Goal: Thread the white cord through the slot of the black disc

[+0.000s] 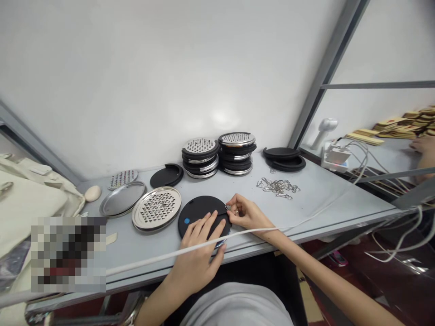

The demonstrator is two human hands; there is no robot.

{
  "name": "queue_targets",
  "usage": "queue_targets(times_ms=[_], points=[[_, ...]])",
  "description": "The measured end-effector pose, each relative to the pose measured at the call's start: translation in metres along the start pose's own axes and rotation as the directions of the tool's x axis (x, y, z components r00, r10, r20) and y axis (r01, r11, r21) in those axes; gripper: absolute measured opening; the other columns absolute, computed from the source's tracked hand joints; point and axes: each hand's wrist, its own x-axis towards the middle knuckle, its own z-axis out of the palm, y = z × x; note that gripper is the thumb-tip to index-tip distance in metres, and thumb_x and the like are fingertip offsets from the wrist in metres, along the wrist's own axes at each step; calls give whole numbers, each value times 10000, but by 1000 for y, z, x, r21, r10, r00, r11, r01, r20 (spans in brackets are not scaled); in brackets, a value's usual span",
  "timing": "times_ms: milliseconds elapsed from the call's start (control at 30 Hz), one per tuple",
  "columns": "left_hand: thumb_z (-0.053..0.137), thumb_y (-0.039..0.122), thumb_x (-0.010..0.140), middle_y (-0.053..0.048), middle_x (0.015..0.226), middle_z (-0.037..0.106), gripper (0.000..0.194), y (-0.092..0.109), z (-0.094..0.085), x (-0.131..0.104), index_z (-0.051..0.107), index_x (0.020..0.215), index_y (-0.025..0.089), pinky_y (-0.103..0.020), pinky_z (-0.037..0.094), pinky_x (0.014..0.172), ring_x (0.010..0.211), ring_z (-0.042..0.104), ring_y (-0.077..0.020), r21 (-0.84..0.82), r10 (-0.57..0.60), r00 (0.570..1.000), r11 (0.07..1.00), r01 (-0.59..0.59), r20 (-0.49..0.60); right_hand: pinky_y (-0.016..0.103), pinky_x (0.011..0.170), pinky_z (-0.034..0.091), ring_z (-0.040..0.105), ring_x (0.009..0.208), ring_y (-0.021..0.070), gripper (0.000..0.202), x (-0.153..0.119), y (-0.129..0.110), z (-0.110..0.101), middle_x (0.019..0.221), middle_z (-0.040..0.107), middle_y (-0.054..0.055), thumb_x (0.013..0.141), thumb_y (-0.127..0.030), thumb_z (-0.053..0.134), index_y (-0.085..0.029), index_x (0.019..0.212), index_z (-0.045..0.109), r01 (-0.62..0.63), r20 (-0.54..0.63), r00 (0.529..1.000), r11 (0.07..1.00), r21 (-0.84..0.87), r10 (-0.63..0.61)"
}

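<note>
A round black grater holder [200, 206] with a blue dot lies near the front edge of the table. My left hand [202, 253] rests flat over it, fingers stretched out and the thumb by its rim. At the holder's right edge, my right hand [246, 213] pinches a small metal wire clip [228, 207]; exactly how the clip sits on the edge is too small to tell. Further right lies a loose pile of similar wire clips [278, 186]. Just left of the holder is a round metal grater plate [158, 207].
Two stacks of black-rimmed graters, a left stack [200, 158] and a right stack [237, 154], stand by the wall. Black holders [284, 159] lie at the right, plain metal discs [122, 199] at the left. A white cable [149, 258] crosses before my hands. Another person's hand [423, 145] shows far right.
</note>
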Motion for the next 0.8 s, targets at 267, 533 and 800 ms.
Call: queue_targets(times_ms=[267,533,800], points=[[406,263,945,-68,1496,306,490,0,1,1,349,1429,208,-423,309,1064,1364,274,-236,-14,-4,1000,1000,4,-6,227,584,361,428,567,85,189,0,0,1,622,464,-71,769,-250,603,-186,869,455,-4,2,1000,999,36,3],[424,252,935,-76,1494,308,503,0,1,0,348,1430,201,-430,319,1062,1358,288,-252,-9,8,1000,1000,-8,-14,220,565,347,407,545,79,195,0,0,1,597,446,-83,771,-253,602,-194,868,443,-12,5,1000,999,41,11],[410,257,942,-75,1497,303,500,0,0,0,341,1433,200,-436,320,1061,1361,281,-247,-2,8,1000,1000,-8,0,212,549,344,409,541,79,198,1,1,0,595,445,-81,771,-251,602,-185,897,464,-14,6,1000,999,32,13]])
